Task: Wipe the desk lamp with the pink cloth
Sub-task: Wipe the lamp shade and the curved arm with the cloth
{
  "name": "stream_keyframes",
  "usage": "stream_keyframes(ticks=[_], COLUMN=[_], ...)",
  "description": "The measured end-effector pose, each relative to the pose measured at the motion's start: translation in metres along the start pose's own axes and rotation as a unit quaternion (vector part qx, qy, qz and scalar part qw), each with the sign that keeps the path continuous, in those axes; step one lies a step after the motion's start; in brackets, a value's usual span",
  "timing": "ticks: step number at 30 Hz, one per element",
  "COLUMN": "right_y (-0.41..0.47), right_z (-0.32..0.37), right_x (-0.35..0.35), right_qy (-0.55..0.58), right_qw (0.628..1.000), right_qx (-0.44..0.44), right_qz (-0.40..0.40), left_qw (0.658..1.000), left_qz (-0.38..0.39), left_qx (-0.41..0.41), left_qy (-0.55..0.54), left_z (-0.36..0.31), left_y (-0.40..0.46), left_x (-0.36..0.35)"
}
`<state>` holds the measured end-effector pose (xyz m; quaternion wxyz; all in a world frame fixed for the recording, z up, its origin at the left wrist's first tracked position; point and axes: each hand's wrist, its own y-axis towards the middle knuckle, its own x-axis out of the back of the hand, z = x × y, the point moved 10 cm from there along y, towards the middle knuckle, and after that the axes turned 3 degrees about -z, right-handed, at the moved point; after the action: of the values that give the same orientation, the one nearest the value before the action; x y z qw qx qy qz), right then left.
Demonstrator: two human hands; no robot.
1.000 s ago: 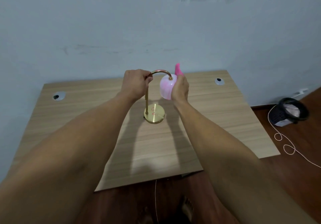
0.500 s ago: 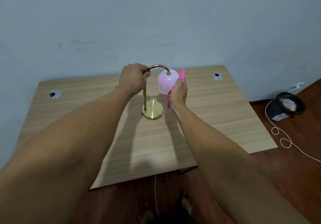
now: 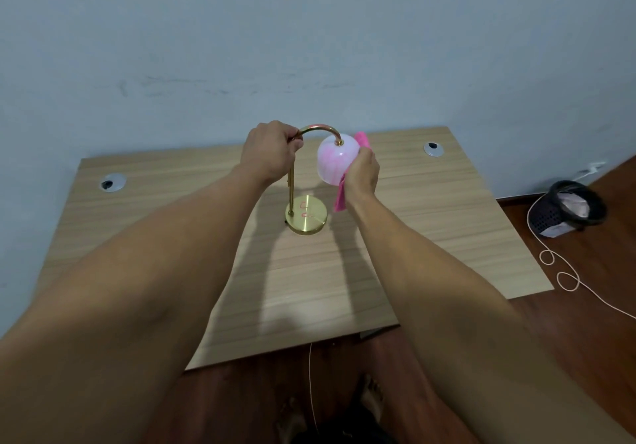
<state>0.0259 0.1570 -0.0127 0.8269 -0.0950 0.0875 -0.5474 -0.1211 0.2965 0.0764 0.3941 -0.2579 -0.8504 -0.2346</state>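
The desk lamp (image 3: 306, 217) stands mid-table on a round brass base, with a curved brass neck and a pink-white glass shade (image 3: 334, 163) hanging on the right. My left hand (image 3: 266, 152) is closed around the top of the lamp's stem where the neck bends. My right hand (image 3: 363, 171) presses the pink cloth (image 3: 340, 199) against the right side of the shade; one cloth corner sticks up behind the shade and another hangs below my palm.
The wooden table (image 3: 430, 223) has two round cable grommets, one at the left (image 3: 113, 182) and one at the right (image 3: 433, 149). A black waste basket (image 3: 564, 209) and a thin loose cord (image 3: 564, 275) lie on the floor to the right. The wall is close behind.
My right hand with the cloth has slid from the back of the shade round to its right side and lower. The left hand has kept its hold on the stem.
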Motion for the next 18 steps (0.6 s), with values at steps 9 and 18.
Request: stream_keyframes(ticks=[9,18], right_y=[-0.004,-0.018], right_z=[0.024,0.040], right_x=[-0.014,-0.032], right_qy=[-0.005,-0.146], right_qw=[0.986,0.968], right_qx=[0.151,0.196], right_qz=[0.065,0.059], left_qw=[1.000,1.000], left_qz=[0.008,0.014], left_qx=[0.006,0.013], left_qy=[-0.002,-0.005], left_z=[-0.001,0.000], left_y=[0.000,0.000], left_x=[0.000,0.001])
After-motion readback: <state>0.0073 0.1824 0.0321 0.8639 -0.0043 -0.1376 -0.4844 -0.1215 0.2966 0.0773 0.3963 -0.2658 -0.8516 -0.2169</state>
